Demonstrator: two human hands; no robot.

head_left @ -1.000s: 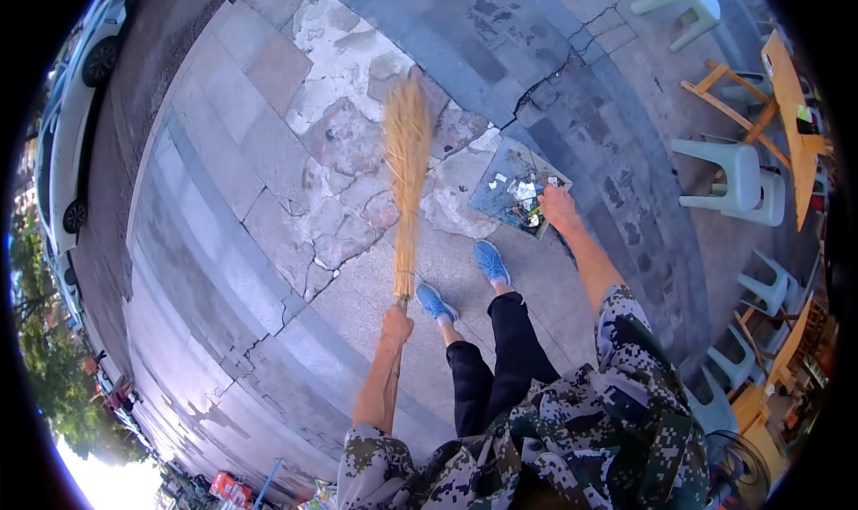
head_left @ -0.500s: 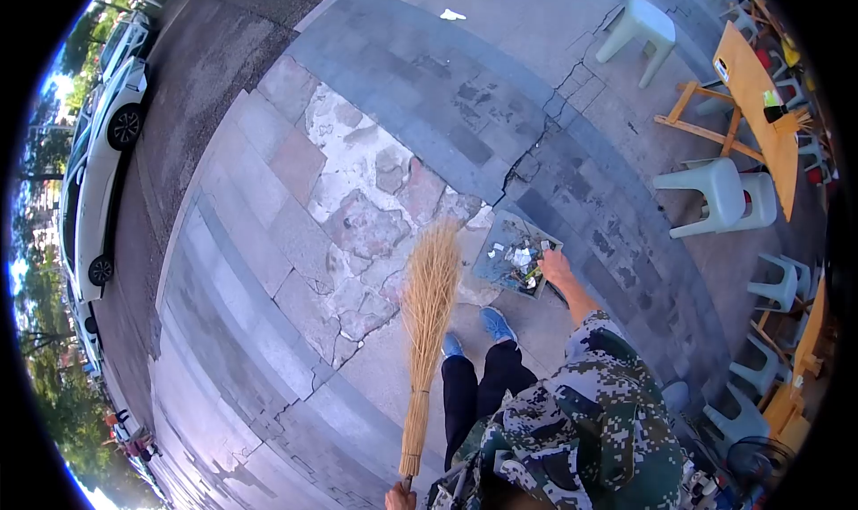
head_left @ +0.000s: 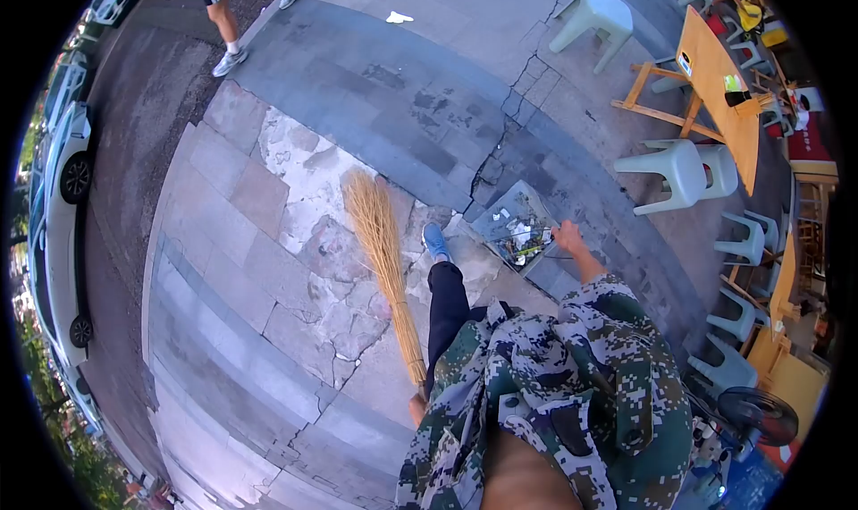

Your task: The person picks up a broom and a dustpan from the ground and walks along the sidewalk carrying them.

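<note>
My left hand point(head_left: 417, 408) is closed round the handle end of a straw broom point(head_left: 382, 261), partly hidden by my camouflage jacket. The bristles fan out over the cracked, whitish patch of paving point(head_left: 308, 175). On the right, my right hand point(head_left: 567, 236) is closed at the side of a dustpan point(head_left: 501, 208), apparently on its thin handle. White scraps and dark litter point(head_left: 521, 234) lie in the pan. One blue shoe point(head_left: 435, 241) shows between broom and dustpan.
Another person's legs point(head_left: 221, 20) are at the upper left, by the road. Parked cars point(head_left: 67, 233) line the left side. Plastic stools point(head_left: 672, 172) and a wooden table point(head_left: 722, 90) stand at the right. A white scrap point(head_left: 399, 16) lies on the paving at the top.
One foot has stepped forward. The broom now leans to the upper left, and the dustpan stays in my right hand. A walking person has come into view at the upper left.
</note>
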